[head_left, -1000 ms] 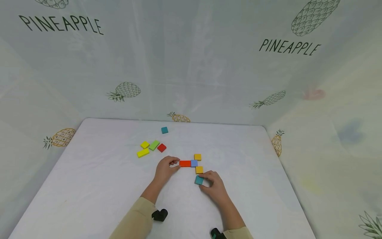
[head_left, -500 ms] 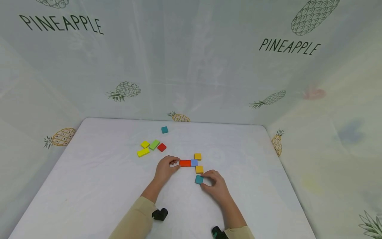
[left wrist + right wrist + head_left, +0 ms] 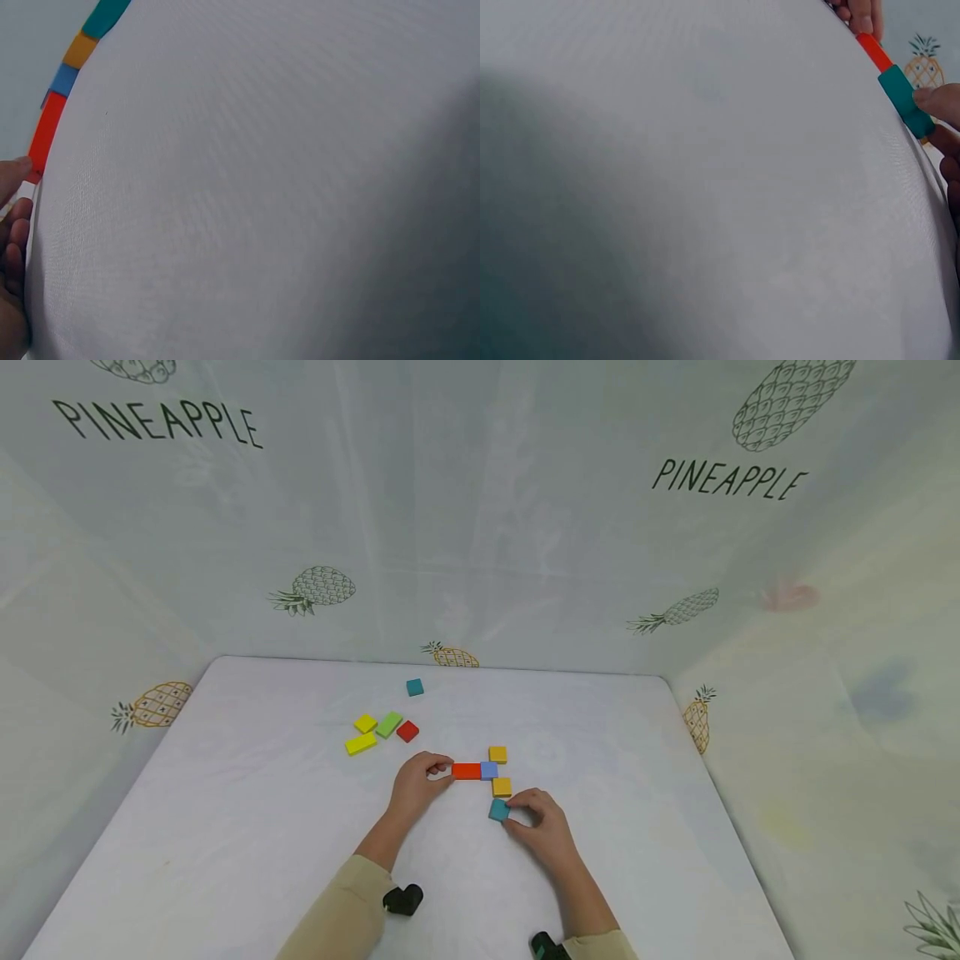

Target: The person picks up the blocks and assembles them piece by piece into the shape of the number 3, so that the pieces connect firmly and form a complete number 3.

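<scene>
My left hand (image 3: 415, 783) pinches the left end of a flat red-orange block (image 3: 466, 772) between thumb and forefinger. A small blue block (image 3: 489, 770) butts against that block's right end. Above the blue one lies an orange block (image 3: 498, 754), and below it a second orange block (image 3: 502, 787). My right hand (image 3: 546, 827) pinches a teal block (image 3: 498, 810) just under the lower orange block, and the teal block sits slightly turned. In the right wrist view, thumb and finger close on the teal block (image 3: 904, 97) from its near end.
Further back on the white table (image 3: 247, 827) lie two yellow blocks, one square (image 3: 365, 723) and one long (image 3: 361, 743). Beside them are a light green block (image 3: 389, 724) and a red block (image 3: 407, 731). A separate teal block (image 3: 415, 687) lies near the far edge.
The teal block in my right hand has shifted and turned very slightly below the lower orange block. My left hand stays in place on the red-orange block.
</scene>
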`<state>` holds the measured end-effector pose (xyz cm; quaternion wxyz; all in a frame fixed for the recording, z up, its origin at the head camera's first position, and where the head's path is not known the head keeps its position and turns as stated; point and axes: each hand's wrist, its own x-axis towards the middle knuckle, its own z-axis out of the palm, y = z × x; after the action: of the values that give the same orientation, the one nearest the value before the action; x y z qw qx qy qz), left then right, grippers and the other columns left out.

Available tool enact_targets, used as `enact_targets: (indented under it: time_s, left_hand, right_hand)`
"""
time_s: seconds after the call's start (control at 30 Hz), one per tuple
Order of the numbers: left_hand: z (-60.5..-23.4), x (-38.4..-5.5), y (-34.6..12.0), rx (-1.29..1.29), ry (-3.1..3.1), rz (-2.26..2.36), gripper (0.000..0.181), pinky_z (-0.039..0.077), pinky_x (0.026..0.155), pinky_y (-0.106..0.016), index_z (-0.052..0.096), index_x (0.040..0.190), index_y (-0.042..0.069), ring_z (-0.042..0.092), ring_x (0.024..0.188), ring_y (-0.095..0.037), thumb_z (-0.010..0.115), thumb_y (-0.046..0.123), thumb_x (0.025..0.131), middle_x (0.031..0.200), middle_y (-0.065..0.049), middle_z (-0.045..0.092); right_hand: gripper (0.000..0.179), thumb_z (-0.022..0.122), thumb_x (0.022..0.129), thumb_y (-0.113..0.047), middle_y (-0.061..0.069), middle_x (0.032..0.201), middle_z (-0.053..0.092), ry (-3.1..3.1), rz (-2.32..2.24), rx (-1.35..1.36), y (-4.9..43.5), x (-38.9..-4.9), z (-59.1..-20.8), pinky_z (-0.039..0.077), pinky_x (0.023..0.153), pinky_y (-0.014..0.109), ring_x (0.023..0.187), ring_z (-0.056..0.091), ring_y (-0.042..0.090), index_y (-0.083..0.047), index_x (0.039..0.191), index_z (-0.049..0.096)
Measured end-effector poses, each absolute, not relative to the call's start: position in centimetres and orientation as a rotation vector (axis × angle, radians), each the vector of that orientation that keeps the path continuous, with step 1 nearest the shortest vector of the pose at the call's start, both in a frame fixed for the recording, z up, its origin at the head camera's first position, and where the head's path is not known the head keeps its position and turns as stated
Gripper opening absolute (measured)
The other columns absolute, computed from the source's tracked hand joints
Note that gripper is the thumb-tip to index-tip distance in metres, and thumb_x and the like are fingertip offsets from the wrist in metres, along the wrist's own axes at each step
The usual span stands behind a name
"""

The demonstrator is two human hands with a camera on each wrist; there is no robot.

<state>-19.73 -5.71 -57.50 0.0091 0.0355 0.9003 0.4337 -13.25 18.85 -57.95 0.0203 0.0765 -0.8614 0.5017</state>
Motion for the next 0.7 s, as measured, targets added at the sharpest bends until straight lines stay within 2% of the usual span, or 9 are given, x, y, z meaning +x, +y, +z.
enact_targets:
  time_s: [0.7]
  left_hand:
    - [-57.41,-19.7,-5.69,0.127,2.828,1.351,0.026,0.05,0.079,-0.03,0.072,0.109,0.014,0.054,0.086,-0.015,0.078,0.017,0.084,0.091,0.005,0.061]
  right_hand:
    - [0.024,0.084,0.076,-0.01,-0.015,0.097,0.063,-2.651,1.523,0.238,18.41,-13.29,-58.07,0.047,0.09,0.031,0.1,0.056,0.012,-0.024,0.092,0.073]
